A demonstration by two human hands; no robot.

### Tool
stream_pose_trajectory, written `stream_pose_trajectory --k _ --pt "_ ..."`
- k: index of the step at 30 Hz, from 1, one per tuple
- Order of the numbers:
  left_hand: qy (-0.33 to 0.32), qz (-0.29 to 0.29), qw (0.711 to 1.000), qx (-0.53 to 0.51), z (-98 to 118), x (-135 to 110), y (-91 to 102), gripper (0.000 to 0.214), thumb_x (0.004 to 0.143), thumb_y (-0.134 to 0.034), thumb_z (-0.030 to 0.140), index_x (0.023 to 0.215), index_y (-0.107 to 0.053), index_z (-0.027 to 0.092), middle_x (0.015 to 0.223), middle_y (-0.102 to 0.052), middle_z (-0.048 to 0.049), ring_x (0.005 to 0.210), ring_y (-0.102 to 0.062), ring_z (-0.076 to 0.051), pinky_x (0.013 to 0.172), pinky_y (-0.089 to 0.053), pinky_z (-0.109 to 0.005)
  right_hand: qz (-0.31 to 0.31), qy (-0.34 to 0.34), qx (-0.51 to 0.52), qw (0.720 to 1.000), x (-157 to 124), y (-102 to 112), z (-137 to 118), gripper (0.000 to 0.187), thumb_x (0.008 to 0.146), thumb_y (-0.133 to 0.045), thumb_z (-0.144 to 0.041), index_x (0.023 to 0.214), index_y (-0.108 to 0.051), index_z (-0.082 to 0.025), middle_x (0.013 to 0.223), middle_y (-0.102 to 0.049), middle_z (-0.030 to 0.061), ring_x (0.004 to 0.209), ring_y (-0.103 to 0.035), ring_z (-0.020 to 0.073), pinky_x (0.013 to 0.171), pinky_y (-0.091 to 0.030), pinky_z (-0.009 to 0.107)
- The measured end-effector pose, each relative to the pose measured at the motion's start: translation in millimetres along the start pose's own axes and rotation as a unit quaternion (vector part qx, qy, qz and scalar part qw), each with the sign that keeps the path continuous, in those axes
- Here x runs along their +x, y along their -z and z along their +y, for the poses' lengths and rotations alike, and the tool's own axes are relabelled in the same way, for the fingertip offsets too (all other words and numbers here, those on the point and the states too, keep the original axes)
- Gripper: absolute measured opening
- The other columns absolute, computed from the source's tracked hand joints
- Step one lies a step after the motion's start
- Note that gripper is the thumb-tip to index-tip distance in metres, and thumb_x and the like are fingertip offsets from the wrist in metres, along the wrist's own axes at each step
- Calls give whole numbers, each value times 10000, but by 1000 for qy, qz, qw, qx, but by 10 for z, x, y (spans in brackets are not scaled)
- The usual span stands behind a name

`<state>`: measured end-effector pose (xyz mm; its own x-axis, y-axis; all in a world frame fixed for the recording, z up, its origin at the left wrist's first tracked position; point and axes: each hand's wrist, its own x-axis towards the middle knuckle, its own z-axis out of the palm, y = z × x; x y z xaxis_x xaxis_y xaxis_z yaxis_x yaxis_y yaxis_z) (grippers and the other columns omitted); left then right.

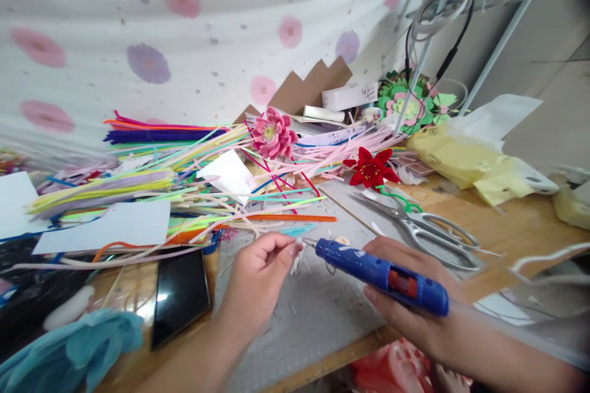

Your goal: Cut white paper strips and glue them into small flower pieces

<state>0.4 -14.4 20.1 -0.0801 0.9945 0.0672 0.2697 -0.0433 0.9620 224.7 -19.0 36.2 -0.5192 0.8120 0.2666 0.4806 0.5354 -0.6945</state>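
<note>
My right hand [405, 304] grips a blue hot glue gun [382, 273], its nozzle aimed left. My left hand [260, 276] pinches a small white piece [297, 255] just in front of the nozzle tip. Both hands hover over a grey mat [299, 319] at the table's near edge. A heap of coloured pipe cleaners [184, 190] lies behind my left hand.
Large metal scissors [428, 230] lie right of the glue gun. A red flower [371, 169] and a pink flower [274, 132] sit further back. A black phone [179, 295] lies at left, beside blue fabric [74, 344]. Yellow bags [465, 159] and a white metal rack [442, 12] stand at right.
</note>
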Motion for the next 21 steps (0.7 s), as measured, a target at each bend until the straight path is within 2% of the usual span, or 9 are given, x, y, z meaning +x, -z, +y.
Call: stream_pose_trajectory --k 8,21 --pt "-9 1 1000 1 -25 9 13 204 804 -596 367 767 -689 189 763 -696 -37 754 -600 -190 591 -417 -252 -4 -6 -10 1000 -4 5 42 119 749 -512 -110 788 -502 -222 788 -551 26 690 -537 177 626 -443 304" --pt "-31 2 999 14 27 9 -3 157 779 -609 311 729 -685 184 712 -672 -34 705 -595 -187 584 -428 -257 -21 4 -26 999 -40 15 49 182 691 -522 -71 800 -502 -215 808 -533 31 717 -515 186 640 -422 309"
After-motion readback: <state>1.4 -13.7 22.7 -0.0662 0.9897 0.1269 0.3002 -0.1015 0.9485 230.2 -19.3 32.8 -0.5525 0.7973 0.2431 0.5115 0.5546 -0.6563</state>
